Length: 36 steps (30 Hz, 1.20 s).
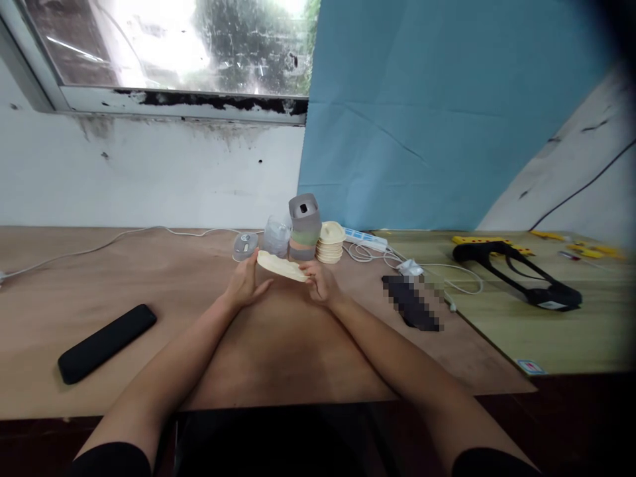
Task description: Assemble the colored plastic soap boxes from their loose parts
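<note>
Nearest the camera, two bare forearms are stretched out over a brown wooden table [149, 278]. To the left of them, a flat black handset [106, 342] is laid at a slant on the tabletop, well apart from both arms.

Further out, a thin cream-coloured disc [281, 266] is held above the table between the two hands, tilted with its right end lower. Its left end is gripped by the fingers of the left hand [246, 285], and its right end is pinched by the right hand [322, 281]. A dark flat object [405, 298], partly blurred, is seen to the right of the right forearm.

Just behind the disc, a row of things is set on the table: a small grey round cap [245, 245], a clear plastic cup [276, 236], a tall grey container with green and pink bands [303, 226], and a stack of cream discs [330, 242]. A white power strip [365, 238] with a coiled white cable lies right of the stack. On the adjoining lighter tabletop, a black strap-like frame [517, 275] is placed.

At the back, a blue sheet [422, 112] is hung against the wall beside a window [173, 40].
</note>
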{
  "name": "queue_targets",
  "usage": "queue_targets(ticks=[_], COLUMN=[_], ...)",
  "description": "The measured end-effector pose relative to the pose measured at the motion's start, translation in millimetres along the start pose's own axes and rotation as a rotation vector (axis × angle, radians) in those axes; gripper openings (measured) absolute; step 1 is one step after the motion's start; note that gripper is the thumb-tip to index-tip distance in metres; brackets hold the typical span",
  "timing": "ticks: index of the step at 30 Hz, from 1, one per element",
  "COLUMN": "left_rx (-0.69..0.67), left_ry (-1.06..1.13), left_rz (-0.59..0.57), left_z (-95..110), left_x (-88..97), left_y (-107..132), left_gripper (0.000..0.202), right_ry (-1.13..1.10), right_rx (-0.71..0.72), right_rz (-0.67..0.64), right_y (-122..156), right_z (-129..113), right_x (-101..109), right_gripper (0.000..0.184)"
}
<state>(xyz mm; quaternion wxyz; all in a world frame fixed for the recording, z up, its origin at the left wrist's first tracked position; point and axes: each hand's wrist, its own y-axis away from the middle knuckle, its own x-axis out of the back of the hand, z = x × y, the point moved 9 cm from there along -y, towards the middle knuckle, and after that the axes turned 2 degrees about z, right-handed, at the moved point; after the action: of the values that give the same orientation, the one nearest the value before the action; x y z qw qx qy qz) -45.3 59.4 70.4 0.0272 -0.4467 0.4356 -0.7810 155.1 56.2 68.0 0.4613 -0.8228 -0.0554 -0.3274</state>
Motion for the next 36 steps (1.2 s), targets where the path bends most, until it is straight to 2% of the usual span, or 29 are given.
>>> queue_targets(ticks=[3, 5, 9, 13, 18, 21, 23, 25, 29, 31, 33, 36], left_rx=[0.068, 0.082, 0.124, 0.208, 0.23, 0.184, 0.167, 0.16, 0.132, 0.119, 0.108, 0.106], left_ry=[0.067, 0.063, 0.046, 0.081, 0.115, 0.092, 0.062, 0.054, 0.065, 0.069, 0.069, 0.068], left_rz=[0.035, -0.031, -0.201, -0.292, -0.327, -0.355, -0.374, -0.383, -0.397, -0.395, -0.395, -0.394], left_z=[-10, -11, -9, -10, -14, -11, -9, -7, -3, -1, 0, 1], left_x=[5.0, 1.2, -14.8, -28.7, -32.6, -33.5, -33.8, -33.2, -32.1, -31.5, -31.4, -31.1], left_y=[3, 4, 7, 8, 7, 6, 7, 6, 5, 5, 4, 4], left_gripper=[0.051, 0.035, 0.042, 0.039, 0.025, 0.036, 0.036, 0.033, 0.028, 0.029, 0.03, 0.032], right_ry=[0.016, 0.014, -0.043, -0.022, 0.14, 0.195, 0.209, 0.22, 0.27, 0.31, 0.342, 0.393], right_rx=[-0.128, -0.246, -0.392, -0.417, -0.417, -0.388, -0.375, -0.378, -0.386, -0.319, -0.197, -0.096], right_rz=[0.063, 0.098, 0.06, -0.095, -0.319, -0.361, -0.307, -0.167, 0.256, 0.401, 0.405, 0.288], right_y=[4, 6, 4, 4, 11, 9, 1, -12, -44, -62, -83, -111], right_z=[2, 10, 26, 35, 37, 34, 33, 35, 31, 20, 8, 4], right_x=[3, 8, 4, -9, -24, -27, -21, -4, 54, 79, 89, 88], right_gripper=[0.044, 0.042, 0.041, 0.038, 0.021, 0.019, 0.021, 0.026, 0.031, 0.03, 0.032, 0.034])
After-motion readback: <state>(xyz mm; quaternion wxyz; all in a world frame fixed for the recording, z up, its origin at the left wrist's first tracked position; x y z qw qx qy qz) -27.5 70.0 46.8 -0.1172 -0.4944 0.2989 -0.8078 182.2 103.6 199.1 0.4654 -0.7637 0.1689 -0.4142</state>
